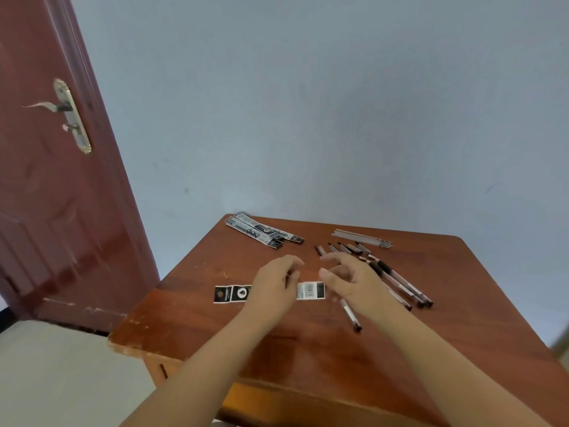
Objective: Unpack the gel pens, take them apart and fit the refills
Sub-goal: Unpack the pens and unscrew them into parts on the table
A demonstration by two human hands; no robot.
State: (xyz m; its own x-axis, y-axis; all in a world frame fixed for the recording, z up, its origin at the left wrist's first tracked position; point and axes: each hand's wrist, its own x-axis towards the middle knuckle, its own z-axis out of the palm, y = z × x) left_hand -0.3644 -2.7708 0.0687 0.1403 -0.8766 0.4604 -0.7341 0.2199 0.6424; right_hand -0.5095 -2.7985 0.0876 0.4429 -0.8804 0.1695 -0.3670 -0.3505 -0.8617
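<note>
1. Both hands hover over the middle of the desk (308, 359), above a flat pen packet (310, 290) that lies across it, one black end poking out to the left and the barcode end showing between the hands.
2. The left hand (275, 285) covers the packet's middle with its fingers curled downward; whether they grip the packet cannot be told through the blur.
3. The right hand (348, 278) has its fingers loosely spread and bent, with nothing visibly held.
4. More sealed packets (264, 232) sit at the far left corner.
5. Along the far edge lie the clear refills (363, 238), and nearer in, a row of caps (341, 248).
6. Pen barrels (400, 285) fan out toward the right edge, and a single pen (350, 314) lies near the right wrist.
7. Risks, as I judge them:
   - A sharp tear of the packet could fling its pen out, and round barrels would roll toward the right edge.
   - The right forearm hangs just above the barrels; a careless sweep may scatter them.
   - Small caps sit close together and could be knocked about when reaching for a refill.
</note>
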